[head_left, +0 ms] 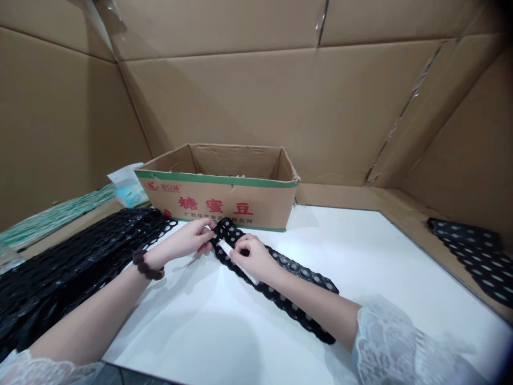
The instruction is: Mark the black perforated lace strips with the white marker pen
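A black sheet with rows of round holes [316, 315] lies slantwise across the white board. Pale discs seem to fill some of its holes along the upper edge. My left hand [197, 236] pinches this sheet at its far left end, thumb and fingers closed on the edge. My right hand [254, 259] is closed around a slim white stick [225, 247] whose tip rests over the sheet, close to my left fingers. The exact kind of the stick cannot be made out. My right forearm covers part of the sheet.
Behind my hands stands an open cardboard box [216, 195] with red lettering. A heap of black perforated sheets [80, 256] is at left, beside green-and-white strands [60, 211] and a plastic packet [129, 187]. More dotted black sheet [476, 256] lies at right. Cardboard walls [256, 96] surround the board.
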Motion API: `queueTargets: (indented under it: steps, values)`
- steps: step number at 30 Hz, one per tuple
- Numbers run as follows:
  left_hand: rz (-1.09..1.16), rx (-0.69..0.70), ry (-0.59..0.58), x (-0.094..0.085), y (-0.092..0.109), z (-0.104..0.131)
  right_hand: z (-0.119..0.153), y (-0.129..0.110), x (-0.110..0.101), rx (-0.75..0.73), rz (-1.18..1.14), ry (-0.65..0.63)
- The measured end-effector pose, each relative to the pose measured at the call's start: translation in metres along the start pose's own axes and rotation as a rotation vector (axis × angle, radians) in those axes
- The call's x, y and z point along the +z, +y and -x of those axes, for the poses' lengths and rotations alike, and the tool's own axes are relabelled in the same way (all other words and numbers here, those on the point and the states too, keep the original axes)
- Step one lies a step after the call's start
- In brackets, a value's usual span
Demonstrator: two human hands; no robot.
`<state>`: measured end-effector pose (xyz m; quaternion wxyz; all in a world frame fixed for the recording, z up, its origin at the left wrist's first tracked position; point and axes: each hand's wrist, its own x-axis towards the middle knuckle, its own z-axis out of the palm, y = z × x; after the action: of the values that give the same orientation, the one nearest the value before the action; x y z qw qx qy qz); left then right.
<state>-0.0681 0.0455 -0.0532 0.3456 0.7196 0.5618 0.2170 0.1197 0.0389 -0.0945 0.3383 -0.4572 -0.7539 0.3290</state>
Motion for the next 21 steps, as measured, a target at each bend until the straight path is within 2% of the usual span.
queueTargets:
  steps: [13, 21]
  values:
    - [0.104, -0.041, -0.078, -0.0061, -0.0011, -0.0028, 0.0030, -0.0066, -0.0011, 0.028, 0.027, -0.012]
    - [-0.021, -0.007, -0.021, -0.0020, 0.0077, 0.0015, -0.0005, -0.0028, 0.0029, 0.024, 0.043, 0.016]
